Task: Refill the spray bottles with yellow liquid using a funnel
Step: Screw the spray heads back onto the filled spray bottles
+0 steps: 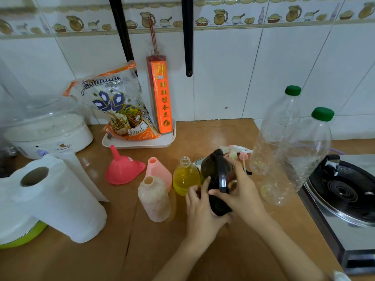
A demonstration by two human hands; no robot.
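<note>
Head view, lower centre of the frame: both hands grasp a dark bottle (216, 179) standing on the wooden desk (162, 250); the left hand (199, 207) wraps its lower body from the left, while the right hand (237, 187) grips its black handle near the top; just left of it, touching or nearly so, stands an uncapped clear bottle (185, 177) about half full of yellow liquid; further left are two pale pink bottles (155, 197), both open at the neck; a pink funnel (121, 168) lies on its side left of them; detached spray heads (237, 153) lie behind the dark bottle; two large clear bottles with green caps (294, 145) stand at right; a paper towel roll (52, 195) lies at lower left.
</note>
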